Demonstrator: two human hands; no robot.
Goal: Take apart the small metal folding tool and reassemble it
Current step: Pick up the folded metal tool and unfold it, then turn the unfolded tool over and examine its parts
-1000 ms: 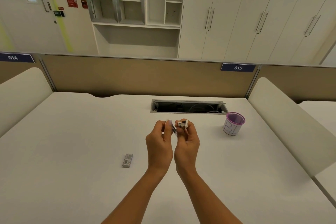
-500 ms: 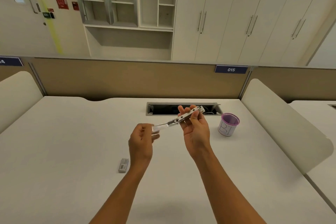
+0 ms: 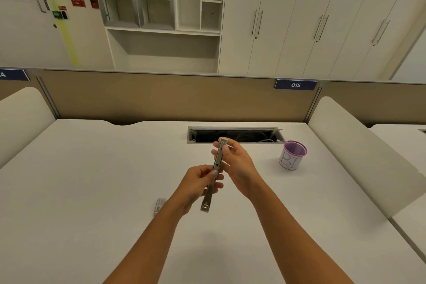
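Note:
The small metal folding tool (image 3: 217, 163) is unfolded into one long thin strip, held above the white desk (image 3: 92, 180) and running almost straight away from me. My right hand (image 3: 237, 163) pinches its far half between thumb and fingertips. My left hand (image 3: 198, 183) grips the strip around its middle, and the near end (image 3: 205, 205) sticks out below that hand. A small flat grey metal piece (image 3: 159, 205) lies on the desk just left of my left wrist, partly hidden by the forearm.
A white cup with a purple rim (image 3: 292, 155) stands to the right of my hands. An open cable slot (image 3: 235, 135) sits in the desk behind them. Padded dividers rise at the left (image 3: 20, 117) and right (image 3: 359, 152) edges, with a tan partition (image 3: 161, 99) at the back.
The tool went from folded and bunched between both hands to fully stretched out. It has since swung from pointing sideways to pointing away from me, and my left hand has slid up to its middle.

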